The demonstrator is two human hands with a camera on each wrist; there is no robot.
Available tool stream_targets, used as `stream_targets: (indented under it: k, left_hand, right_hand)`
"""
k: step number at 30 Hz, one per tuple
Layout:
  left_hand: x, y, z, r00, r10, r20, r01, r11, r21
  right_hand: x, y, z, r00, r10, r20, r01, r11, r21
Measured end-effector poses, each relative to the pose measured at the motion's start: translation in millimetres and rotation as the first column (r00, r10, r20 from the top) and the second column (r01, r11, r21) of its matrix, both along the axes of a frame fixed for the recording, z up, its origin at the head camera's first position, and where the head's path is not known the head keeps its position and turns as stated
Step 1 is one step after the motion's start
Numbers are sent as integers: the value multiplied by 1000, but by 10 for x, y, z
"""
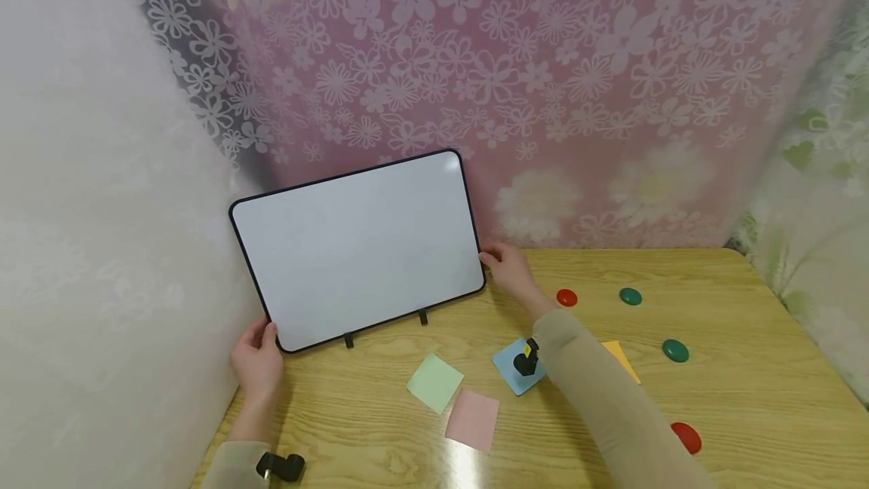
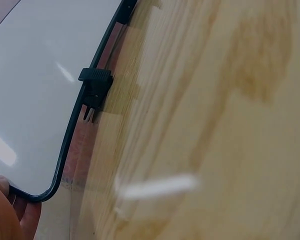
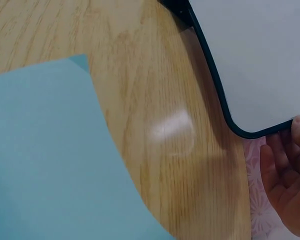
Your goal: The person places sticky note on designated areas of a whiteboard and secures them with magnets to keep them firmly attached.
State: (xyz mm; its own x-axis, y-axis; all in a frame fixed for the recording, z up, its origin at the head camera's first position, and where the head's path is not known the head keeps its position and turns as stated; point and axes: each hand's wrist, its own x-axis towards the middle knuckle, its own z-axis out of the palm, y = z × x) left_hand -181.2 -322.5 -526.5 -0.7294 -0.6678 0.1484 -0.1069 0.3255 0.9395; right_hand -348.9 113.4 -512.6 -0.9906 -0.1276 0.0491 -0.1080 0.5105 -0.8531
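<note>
A whiteboard point(image 1: 360, 247) with a thin black frame leans back near the flowered curtain, its two small black feet point(image 1: 349, 340) along the lower edge. My left hand point(image 1: 258, 361) grips the frame at the lower left corner, thumb in front and fingers behind, as the left wrist view also shows. On the other side my right hand point(image 1: 511, 270) pinches the right edge just above the lower corner. In the right wrist view the thumb of that hand point(image 3: 292, 175) lies on the frame's front, with the other fingers behind or below it.
Green point(image 1: 435, 382), pink point(image 1: 472, 419), blue point(image 1: 509, 368) and orange point(image 1: 623, 362) paper squares lie on the wooden table point(image 1: 366, 429). Red point(image 1: 566, 297) and green point(image 1: 631, 296) round pieces are scattered at the right. A pale wall point(image 1: 122, 247) borders the left side.
</note>
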Motion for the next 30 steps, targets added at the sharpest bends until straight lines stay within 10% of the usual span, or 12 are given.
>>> stream_targets:
  k: [30]
  left_hand:
    - [-126, 13, 54, 997, -16, 79, 21, 998, -62]
  right_hand:
    - [31, 69, -14, 997, -76, -6, 77, 995, 56]
